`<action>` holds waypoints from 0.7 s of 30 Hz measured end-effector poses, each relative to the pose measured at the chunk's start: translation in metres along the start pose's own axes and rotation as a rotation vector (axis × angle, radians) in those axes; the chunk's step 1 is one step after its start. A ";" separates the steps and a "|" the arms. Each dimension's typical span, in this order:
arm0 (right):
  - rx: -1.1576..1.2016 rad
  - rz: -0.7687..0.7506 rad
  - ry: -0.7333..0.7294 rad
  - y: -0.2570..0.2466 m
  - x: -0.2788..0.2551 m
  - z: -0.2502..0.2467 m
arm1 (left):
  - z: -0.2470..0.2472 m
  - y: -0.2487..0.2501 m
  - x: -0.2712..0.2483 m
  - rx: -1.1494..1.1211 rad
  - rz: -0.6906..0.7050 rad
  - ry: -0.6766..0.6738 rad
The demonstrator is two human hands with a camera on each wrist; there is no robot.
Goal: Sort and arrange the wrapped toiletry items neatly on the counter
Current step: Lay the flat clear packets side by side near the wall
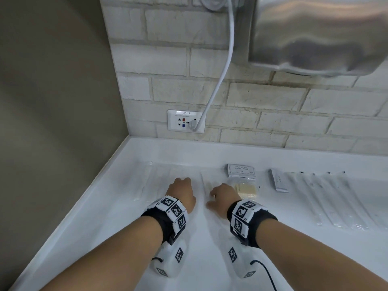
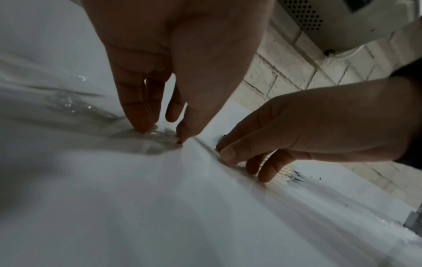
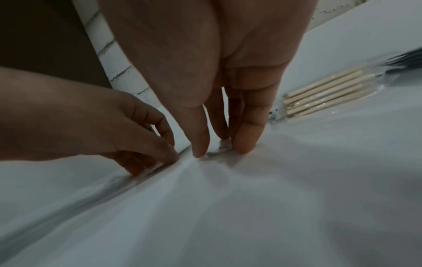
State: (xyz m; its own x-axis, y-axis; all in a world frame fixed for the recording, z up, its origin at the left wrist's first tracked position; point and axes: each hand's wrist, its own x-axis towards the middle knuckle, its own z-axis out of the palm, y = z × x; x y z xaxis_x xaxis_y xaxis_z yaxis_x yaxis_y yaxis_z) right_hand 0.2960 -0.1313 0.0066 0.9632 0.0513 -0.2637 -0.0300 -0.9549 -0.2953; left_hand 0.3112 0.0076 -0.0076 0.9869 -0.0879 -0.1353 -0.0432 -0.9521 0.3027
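Both hands rest fingertips-down on the white counter (image 1: 117, 217) — the left hand (image 1: 183, 193) pressing a clear-wrapped item (image 2: 157, 137), the right hand (image 1: 223, 196) pressing another thin clear wrapper (image 3: 219, 150) just left of the cotton-swab packet (image 1: 245, 189) — fingers fairly straight, gripping nothing.

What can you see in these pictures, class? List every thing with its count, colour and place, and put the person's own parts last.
counter: one, white, under both hands.
clear wrapped items: count unclear, transparent, far left on the counter.
shampoo sachet: one, white, behind the stick packet.
stick packet: one, clear with pale wooden sticks, beside the right hand.
small box: one, white, right of the sachet.
long wrapped items: several, clear, in a row on the right.
socket plate: one, white, on the brick wall.
cable: one, white, plugged into the socket plate.
metal unit: one, silver, top right.
left hand: fingertips press a clear wrapper.
right hand: fingertips press a clear wrapper.
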 end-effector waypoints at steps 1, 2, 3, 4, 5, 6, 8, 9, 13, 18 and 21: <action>0.002 -0.003 -0.005 -0.001 -0.001 -0.001 | -0.002 0.001 -0.001 -0.008 -0.007 0.009; 0.006 0.002 -0.019 -0.002 0.000 0.000 | -0.004 0.002 -0.002 -0.025 -0.011 0.023; 0.011 0.006 -0.028 -0.003 0.001 0.001 | -0.006 0.003 -0.003 -0.057 -0.013 0.036; 0.007 0.018 -0.039 -0.003 0.002 0.001 | -0.007 0.004 -0.003 -0.102 -0.017 0.048; -0.009 0.019 -0.042 -0.003 0.003 0.000 | -0.009 0.005 -0.004 -0.147 -0.019 0.059; -0.009 0.024 -0.048 -0.002 0.004 0.000 | -0.009 0.005 -0.005 -0.178 -0.019 0.063; -0.007 0.004 -0.053 0.002 0.005 0.001 | -0.009 0.003 -0.007 -0.182 -0.008 0.055; -0.006 -0.004 -0.041 0.003 0.004 0.002 | -0.008 0.001 -0.007 -0.157 -0.003 0.046; 0.038 -0.027 0.001 0.007 0.003 0.011 | -0.007 -0.004 -0.010 0.013 -0.005 0.029; -0.023 -0.156 0.002 0.008 0.001 0.014 | 0.002 -0.011 -0.007 0.006 0.162 0.094; -0.048 -0.206 -0.028 0.011 0.001 0.014 | 0.006 -0.016 -0.008 0.072 0.230 -0.008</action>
State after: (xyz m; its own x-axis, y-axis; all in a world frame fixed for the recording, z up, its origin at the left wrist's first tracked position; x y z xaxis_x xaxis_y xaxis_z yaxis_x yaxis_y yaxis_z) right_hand 0.2927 -0.1381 -0.0096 0.9400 0.2545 -0.2273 0.1804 -0.9361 -0.3020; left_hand 0.3035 0.0214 -0.0171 0.9486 -0.3067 -0.0779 -0.2779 -0.9251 0.2587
